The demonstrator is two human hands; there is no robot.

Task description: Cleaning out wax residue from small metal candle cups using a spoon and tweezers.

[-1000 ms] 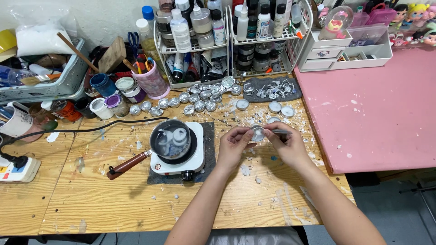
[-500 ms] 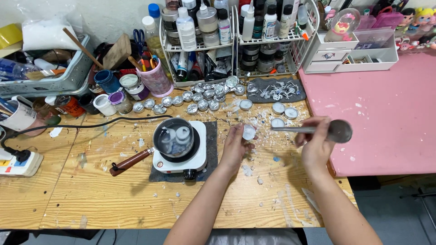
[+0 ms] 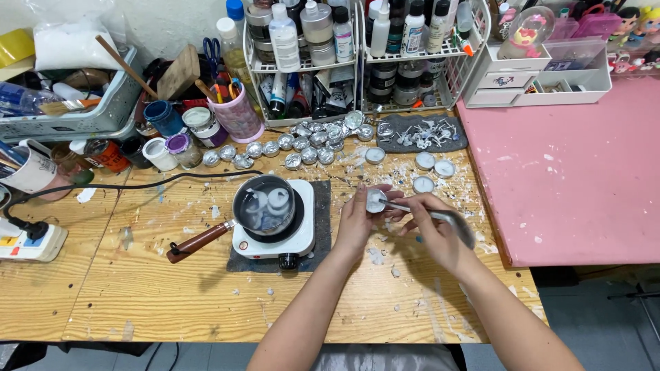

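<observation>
Your left hand (image 3: 359,218) holds a small round metal cup (image 3: 375,200) with its fingers closed around the rim, above the wooden table (image 3: 103,288) and just to the right of the small white hotplate (image 3: 275,240). Your right hand (image 3: 432,230) is closed on the handle of a metal spoon (image 3: 440,215); the thin handle end of it reaches to the cup, and the bowl of the spoon points out to the right, toward the edge of the pink mat (image 3: 570,178). The two hands are very close together, almost touching at the fingertips.

On the hotplate stands a small dark pot (image 3: 265,203) with pale lumps in clear liquid, and its brown wooden handle (image 3: 198,242) points to the lower left. The hotplate sits on a grey mat (image 3: 322,213). A black cable (image 3: 137,184) runs from it over the table to a power strip (image 3: 27,240) at the left edge.

Behind your hands you see three more round cups (image 3: 433,168) with white filling, and further back a row of empty metal cups (image 3: 302,144) lying before the wire rack (image 3: 357,62) of bottles. White crumbs are spread on the wood around your hands
</observation>
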